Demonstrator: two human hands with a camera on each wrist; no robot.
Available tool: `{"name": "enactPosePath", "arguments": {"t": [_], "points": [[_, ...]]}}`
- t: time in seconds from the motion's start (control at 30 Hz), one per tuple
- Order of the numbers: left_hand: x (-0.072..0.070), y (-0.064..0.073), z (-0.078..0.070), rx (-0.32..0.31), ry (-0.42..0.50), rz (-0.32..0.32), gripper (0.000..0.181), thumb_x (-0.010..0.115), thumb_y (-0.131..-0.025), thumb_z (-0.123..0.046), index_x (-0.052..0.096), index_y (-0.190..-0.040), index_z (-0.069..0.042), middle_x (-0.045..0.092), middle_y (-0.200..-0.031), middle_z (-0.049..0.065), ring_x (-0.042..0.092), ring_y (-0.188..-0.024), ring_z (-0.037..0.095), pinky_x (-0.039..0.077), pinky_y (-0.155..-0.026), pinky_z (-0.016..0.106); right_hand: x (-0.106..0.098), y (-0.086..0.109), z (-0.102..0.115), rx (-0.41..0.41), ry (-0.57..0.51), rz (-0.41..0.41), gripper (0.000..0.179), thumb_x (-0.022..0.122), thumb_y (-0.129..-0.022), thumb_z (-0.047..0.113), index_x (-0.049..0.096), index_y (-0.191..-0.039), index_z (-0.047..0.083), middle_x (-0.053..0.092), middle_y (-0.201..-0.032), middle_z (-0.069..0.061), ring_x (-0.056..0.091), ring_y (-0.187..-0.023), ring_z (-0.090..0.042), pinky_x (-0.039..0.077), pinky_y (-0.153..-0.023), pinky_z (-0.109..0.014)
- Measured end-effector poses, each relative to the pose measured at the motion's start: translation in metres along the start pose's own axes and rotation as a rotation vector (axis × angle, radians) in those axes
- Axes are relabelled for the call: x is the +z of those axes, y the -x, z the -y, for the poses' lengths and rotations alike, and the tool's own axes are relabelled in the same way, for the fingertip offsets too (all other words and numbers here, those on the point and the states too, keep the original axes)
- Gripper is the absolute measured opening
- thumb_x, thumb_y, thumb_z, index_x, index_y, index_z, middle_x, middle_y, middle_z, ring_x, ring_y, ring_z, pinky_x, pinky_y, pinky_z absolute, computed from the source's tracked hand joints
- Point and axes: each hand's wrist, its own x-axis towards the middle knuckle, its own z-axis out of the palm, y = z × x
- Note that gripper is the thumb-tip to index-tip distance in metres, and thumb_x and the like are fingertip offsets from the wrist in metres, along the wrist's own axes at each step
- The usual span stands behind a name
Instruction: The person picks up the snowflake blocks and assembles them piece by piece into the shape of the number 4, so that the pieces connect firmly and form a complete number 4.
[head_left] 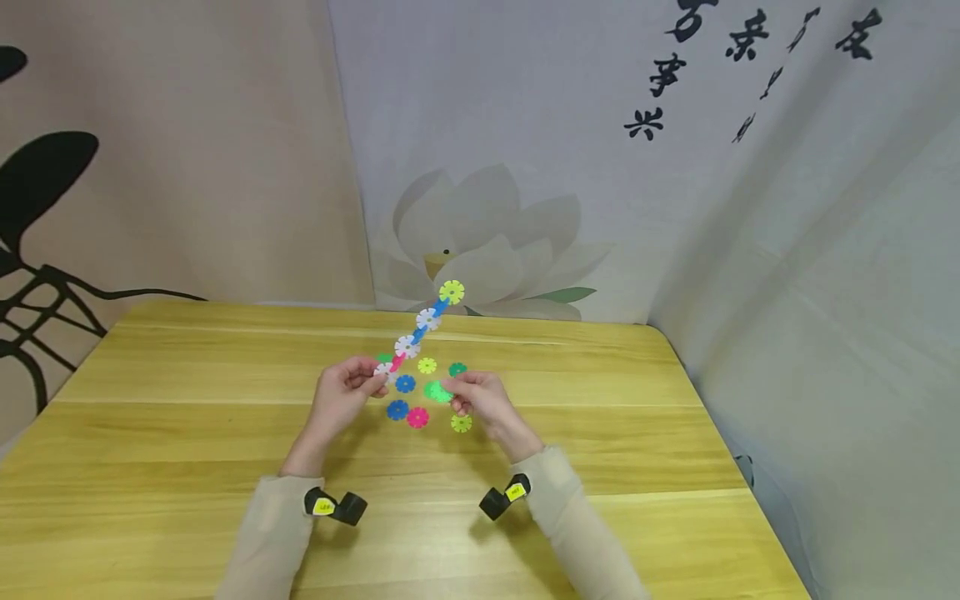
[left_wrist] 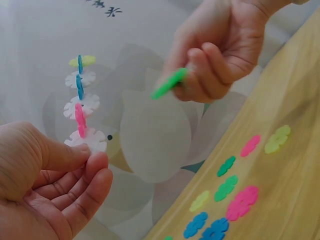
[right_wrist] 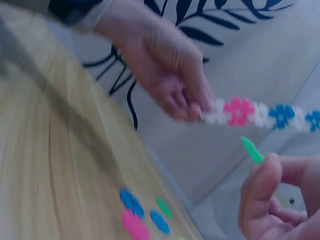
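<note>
Apparently, in the head view, the work is at the joining stage: a chain of notched flower discs hangs above the table, slanting toward its far edge. The left hand pinches the white disc at the chain's near end, while the right hand holds a green disc apart from it. Loose discs lie below, toward the middle of the far edge; the green disc overlaps another green one there, so their outlines are hard to separate, and the right hand covers part of the spread.

From the left wrist, the chain reads yellow, blue, white, blue, white, pink, white, each disc set crosswise to its neighbour. The left thumb and forefinger nip the last white one. The right hand's other fingers are curled in; its thumb is hard to make out, and the green disc is slightly smeared.

Through the right wrist camera, the green disc stands nearly edge-on between the right thumb and forefinger, close to the chain but not touching. The next move likely calls for matching a notch in it to one in the end white disc. The chain's yellow end is cut off, as is much of the right hand.
</note>
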Motion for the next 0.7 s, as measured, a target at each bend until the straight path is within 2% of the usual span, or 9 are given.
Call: {"name": "enactPosePath", "arguments": {"t": [0.17,0.33,0.5,0.7], "points": [[0.003,0.0,0.002,-0.016,0.009,0.01,0.011,0.059,-0.089,0.003,0.058,-0.096,0.012,0.062,-0.08,0.012,0.062,-0.065,0.004,0.057,-0.067,0.024,0.019,0.003,0.007,-0.012,-0.056,-0.026,0.012,0.061,-0.091,0.01,0.06,-0.084,0.0,0.051,-0.055,0.003,0.043,-0.045,-0.003,0.037,-0.041,-0.01],[0.007,0.002,0.002,-0.028,0.024,0.023,0.014,0.06,-0.089,0.001,0.058,-0.097,0.013,0.064,-0.081,0.014,0.062,-0.066,0.005,0.056,-0.066,0.02,0.028,0.003,0.01,0.018,-0.085,-0.029,0.012,0.061,-0.09,0.008,0.059,-0.091,-0.004,0.053,-0.06,0.001,0.045,-0.049,-0.004,0.037,-0.042,-0.011],[0.009,0.004,0.002,-0.026,0.047,0.025,0.015,0.06,-0.089,0.001,0.058,-0.097,0.013,0.064,-0.081,0.013,0.062,-0.066,0.005,0.056,-0.066,0.019,0.03,0.003,0.011,0.051,-0.12,0.011,0.008,0.06,-0.089,0.007,0.057,-0.087,0.0,0.055,-0.063,0.0,0.046,-0.05,-0.004,0.037,-0.043,-0.011],[0.01,0.007,0.002,-0.02,0.064,0.03,0.014,0.06,-0.089,0.002,0.058,-0.097,0.014,0.064,-0.083,0.018,0.063,-0.066,0.005,0.056,-0.066,0.02,0.03,0.003,0.008,0.078,-0.094,0.064,0.012,0.059,-0.09,0.011,0.058,-0.08,0.004,0.054,-0.062,-0.001,0.044,-0.048,-0.004,0.035,-0.042,-0.011]]}}
